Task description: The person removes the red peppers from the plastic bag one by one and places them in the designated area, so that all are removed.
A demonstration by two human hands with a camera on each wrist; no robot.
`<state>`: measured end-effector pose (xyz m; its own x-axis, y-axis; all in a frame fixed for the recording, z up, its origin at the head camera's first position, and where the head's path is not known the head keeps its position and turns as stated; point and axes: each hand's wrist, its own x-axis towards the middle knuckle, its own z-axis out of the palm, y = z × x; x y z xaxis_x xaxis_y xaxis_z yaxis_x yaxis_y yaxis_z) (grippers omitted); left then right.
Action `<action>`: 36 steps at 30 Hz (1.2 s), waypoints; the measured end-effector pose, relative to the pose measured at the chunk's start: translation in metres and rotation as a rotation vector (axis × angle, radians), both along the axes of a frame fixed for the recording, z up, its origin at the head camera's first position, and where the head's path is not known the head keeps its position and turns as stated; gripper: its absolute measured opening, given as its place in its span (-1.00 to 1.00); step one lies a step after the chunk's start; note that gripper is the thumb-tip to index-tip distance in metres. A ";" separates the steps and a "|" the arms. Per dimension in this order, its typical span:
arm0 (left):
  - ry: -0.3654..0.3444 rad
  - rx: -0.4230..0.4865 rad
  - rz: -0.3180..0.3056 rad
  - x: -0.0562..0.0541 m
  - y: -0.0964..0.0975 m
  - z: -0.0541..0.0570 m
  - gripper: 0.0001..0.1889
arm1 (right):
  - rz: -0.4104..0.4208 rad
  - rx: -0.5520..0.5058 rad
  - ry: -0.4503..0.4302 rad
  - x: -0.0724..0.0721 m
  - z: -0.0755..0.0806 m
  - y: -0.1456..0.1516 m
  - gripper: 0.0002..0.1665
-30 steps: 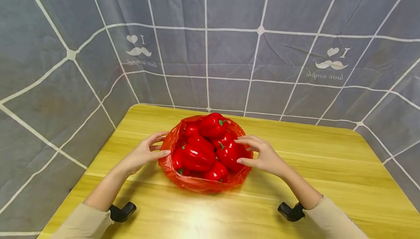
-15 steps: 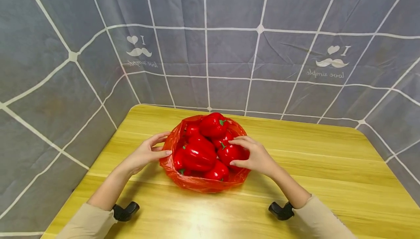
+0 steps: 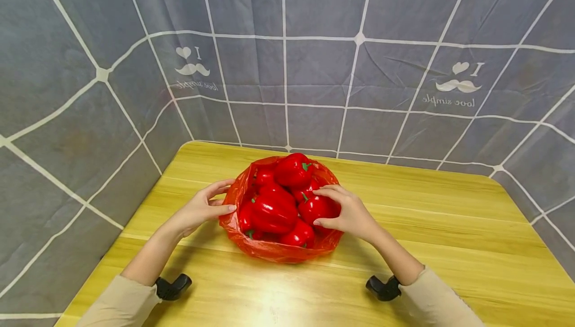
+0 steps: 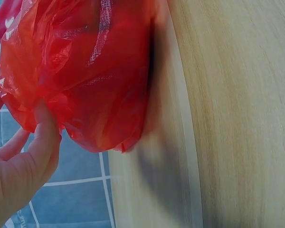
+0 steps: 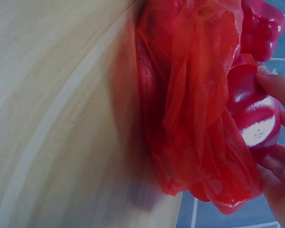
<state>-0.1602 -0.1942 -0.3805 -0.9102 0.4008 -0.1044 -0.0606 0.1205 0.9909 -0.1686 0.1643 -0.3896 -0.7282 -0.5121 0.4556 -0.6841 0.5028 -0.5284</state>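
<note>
A red plastic bag (image 3: 278, 254) sits wide-mouthed on the table, filled with several glossy red bell peppers (image 3: 274, 209) with green stems. At its left side my left hand (image 3: 197, 209) pinches the bag's rim between thumb and fingers; the left wrist view shows the thumb (image 4: 45, 121) against the crinkled film. My right hand (image 3: 352, 214) grips the rightmost bell pepper (image 3: 314, 210), its thumb on the near side and fingers over the far side. That pepper still lies within the bag's mouth, and the right wrist view shows its shiny side (image 5: 256, 114). Peppers deeper down are hidden.
The bag stands on a yellow wood-grain table (image 3: 431, 227). Grey cloth with white grid lines (image 3: 319, 77) hangs behind the table and along both sides. Black wrist mounts (image 3: 172, 287) sit under both sleeves.
My right hand has moved left and closed round the rightmost bell pepper, then stayed there. The left hand keeps its place at the bag's rim.
</note>
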 end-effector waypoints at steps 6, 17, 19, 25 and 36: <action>0.010 0.016 -0.011 0.002 -0.001 0.002 -0.25 | -0.004 -0.014 -0.034 -0.002 0.006 0.001 -0.30; 0.005 0.014 -0.016 0.001 -0.002 0.002 -0.24 | -0.012 -0.136 -0.292 -0.004 0.021 0.004 -0.31; 0.017 0.012 -0.022 0.001 -0.003 0.001 -0.23 | -0.011 -0.170 -0.342 -0.004 0.024 0.005 -0.30; 0.042 -0.013 -0.027 0.001 -0.003 -0.002 -0.23 | -0.016 -0.235 -0.422 -0.004 0.035 0.010 -0.30; 0.014 0.016 -0.016 0.004 0.000 0.003 -0.24 | -0.068 -0.265 -0.369 -0.009 0.052 0.030 -0.32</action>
